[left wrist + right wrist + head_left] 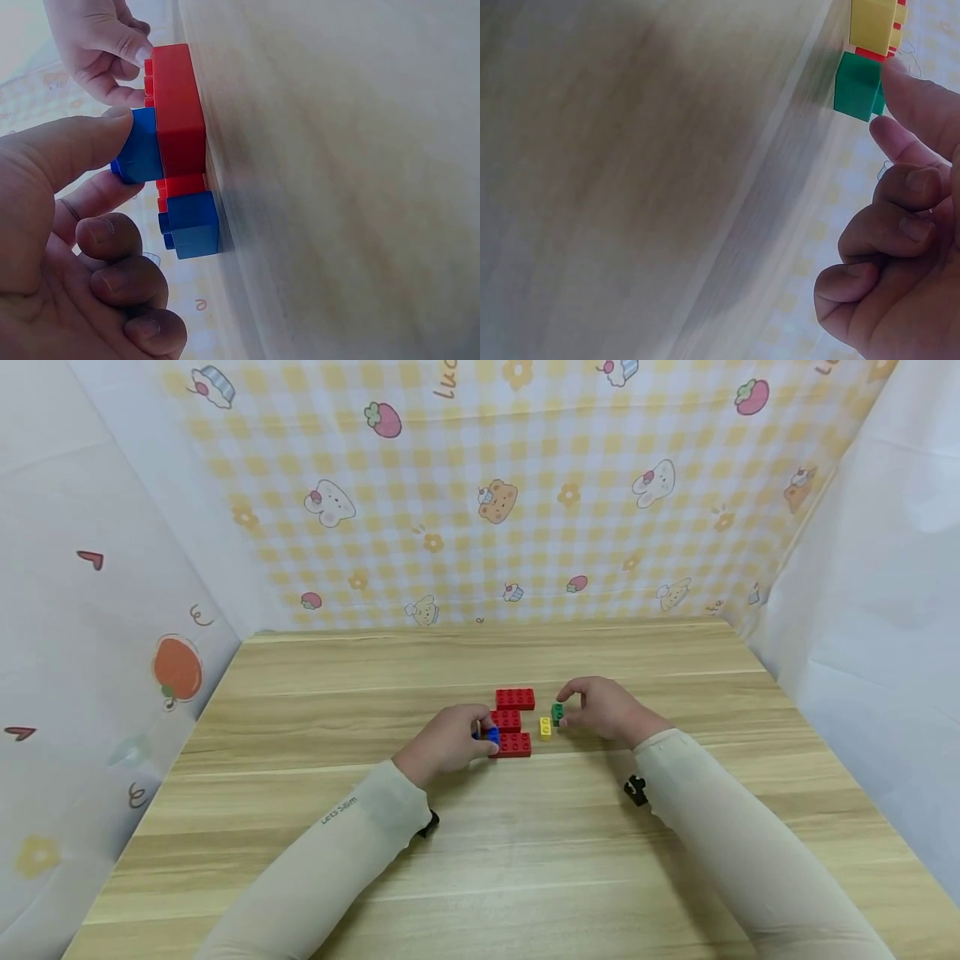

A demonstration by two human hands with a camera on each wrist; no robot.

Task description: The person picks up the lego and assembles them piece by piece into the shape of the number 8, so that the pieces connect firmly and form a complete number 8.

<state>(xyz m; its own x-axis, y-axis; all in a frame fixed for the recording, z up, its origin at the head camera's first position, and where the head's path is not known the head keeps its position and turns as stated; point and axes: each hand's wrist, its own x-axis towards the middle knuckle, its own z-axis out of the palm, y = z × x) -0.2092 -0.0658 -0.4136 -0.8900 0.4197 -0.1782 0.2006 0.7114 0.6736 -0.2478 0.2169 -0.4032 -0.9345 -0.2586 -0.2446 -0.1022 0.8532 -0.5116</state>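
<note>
- Three red blocks (516, 745) lie to the left of the yellow block (545, 728): one farther back than it, one about level with it, one slightly nearer the person.
- Left of the yellow block, the left hand (452, 738) pinches a blue block (142, 148) between thumb and forefinger, its other fingers curled; that block sits on the end of the nearest red one.
- Farther left of the yellow block, a second blue block (196, 229) shows low beside the red ones.
- Just right of the yellow block and a little beyond it stands a green block (557, 714). The right hand (600, 706) has its thumb and forefinger parted around this block; whether they press on it I cannot tell.
- All around the yellow block spreads a pale wooden tabletop (510, 860), its grain running crosswise in light and brown bands.
- Well behind the yellow block hangs a yellow-and-white checked cloth (450, 460), printed with flowers, strawberries, cupcakes and cartoon animals.
- Far left of the yellow block, a white cloth (60, 635) carries hearts, squiggles and a large orange-red fruit.
- Far right of it hangs a white sheet (885, 610), softly creased.
</note>
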